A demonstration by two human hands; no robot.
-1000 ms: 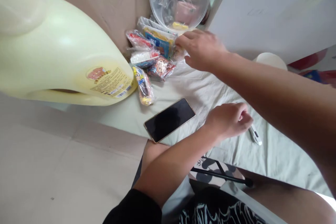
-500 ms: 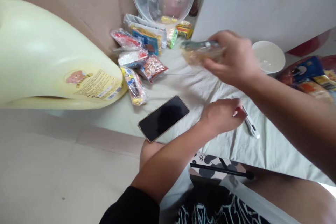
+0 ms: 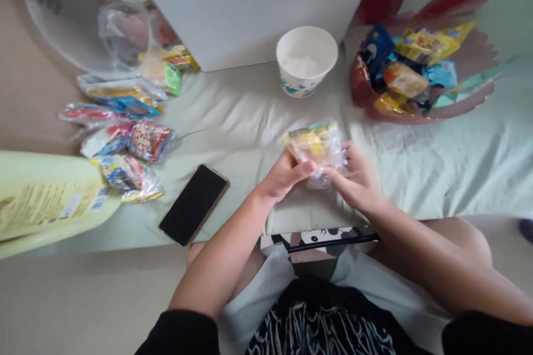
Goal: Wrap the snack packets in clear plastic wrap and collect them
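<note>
Both hands hold one clear snack packet (image 3: pixel 316 147) with yellow contents, low over the pale green sheet (image 3: pixel 437 166) in front of me. My left hand (image 3: pixel 285 177) grips its left side with fingers curled. On the right side my right hand (image 3: pixel 358 180) pinches the wrapper. A black phone (image 3: pixel 194 204) lies face up just left of my left forearm.
Several snack packets (image 3: pixel 125 138) lie at the left beside a pale yellow jug (image 3: pixel 45 199). A white paper cup (image 3: pixel 307 60) stands ahead, before a white box (image 3: pixel 250 5). A red bowl of snacks (image 3: pixel 420 75) sits at the right. A clear bowl (image 3: pixel 66 16) is far left.
My right hand picked a packet from the pile by the clear bowl and brought it in front of me. My left hand left the pen and joined it. The view swung right.
</note>
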